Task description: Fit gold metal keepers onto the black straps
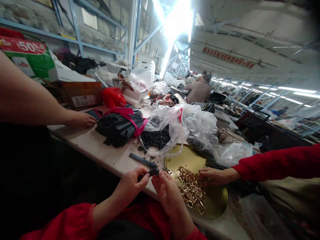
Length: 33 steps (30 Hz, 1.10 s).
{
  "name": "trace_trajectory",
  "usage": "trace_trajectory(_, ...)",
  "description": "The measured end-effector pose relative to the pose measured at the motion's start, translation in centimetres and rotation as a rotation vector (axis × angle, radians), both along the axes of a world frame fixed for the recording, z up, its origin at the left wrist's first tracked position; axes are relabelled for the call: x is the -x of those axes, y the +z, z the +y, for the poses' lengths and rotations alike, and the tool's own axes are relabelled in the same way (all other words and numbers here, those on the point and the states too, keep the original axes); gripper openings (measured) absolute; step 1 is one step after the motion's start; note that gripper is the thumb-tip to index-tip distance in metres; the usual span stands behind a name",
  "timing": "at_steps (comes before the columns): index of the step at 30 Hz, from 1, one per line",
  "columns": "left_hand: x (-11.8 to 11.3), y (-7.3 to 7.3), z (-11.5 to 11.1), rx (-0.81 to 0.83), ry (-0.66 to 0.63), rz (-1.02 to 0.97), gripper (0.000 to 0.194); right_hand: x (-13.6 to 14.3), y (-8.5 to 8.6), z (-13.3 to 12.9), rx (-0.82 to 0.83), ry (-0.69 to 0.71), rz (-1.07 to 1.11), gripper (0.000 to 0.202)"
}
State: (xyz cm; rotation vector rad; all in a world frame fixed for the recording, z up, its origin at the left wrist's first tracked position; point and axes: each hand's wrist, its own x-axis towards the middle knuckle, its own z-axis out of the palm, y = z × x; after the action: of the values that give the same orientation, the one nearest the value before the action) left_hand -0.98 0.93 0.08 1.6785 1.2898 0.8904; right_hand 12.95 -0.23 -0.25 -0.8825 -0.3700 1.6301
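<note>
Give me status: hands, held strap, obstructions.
Left hand pinching black strap; right hand at its end. Second strap on table just beyond. Co-worker's hand close by, at gold-coloured buckles; nothing seen blocking held strap.

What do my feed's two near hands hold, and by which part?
A black strap: the left hand pinches it along its length; the right hand appears to pinch its end.
</note>
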Motion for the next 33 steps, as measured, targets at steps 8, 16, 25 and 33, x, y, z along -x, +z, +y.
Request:
trace_trajectory(8, -0.3, 0.5, -0.9, 0.117, -0.011, -0.077, 0.024, 0.2, -0.7, -0.8, 0.003, -0.109, 0.002, 0.030)
trace_trajectory(16, -0.4, 0.1, 0.2, 0.123, -0.129, 0.036, 0.023, -0.6, -2.1, -1.0, -0.026, -0.067, -0.140, 0.028)
trace_trajectory(25, -0.2, 0.4, 1.5, 0.192, -0.298, 0.145, 0.020, -1.6, -2.4, -0.8, -0.001, 0.144, -0.210, 0.027)
trace_trajectory(33, 0.8, 1.0, 1.5, 0.288, -0.365, -0.016, 0.030, -0.7, -2.7, -0.8, -0.094, 0.160, -0.307, 0.027)
